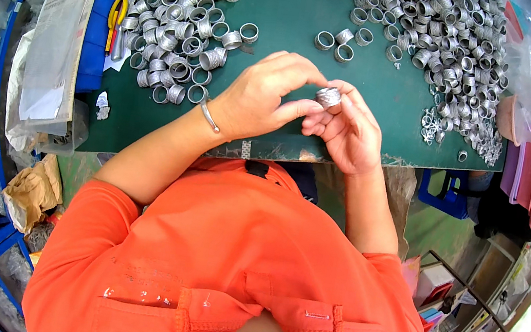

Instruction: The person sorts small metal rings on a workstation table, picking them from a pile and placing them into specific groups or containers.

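Between left grip [255, 96], right grip [357, 138]: silver ring [328, 98].

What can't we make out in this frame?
- Far side of the held ring: head view, turned away from the camera, with the right hand around it.
- Fine surface detail on that ring: head view, too small.
- Lower rings in the left pile of rings: head view, hidden by those on top.
- Far end of the right pile of rings: head view, cut off by the top edge.
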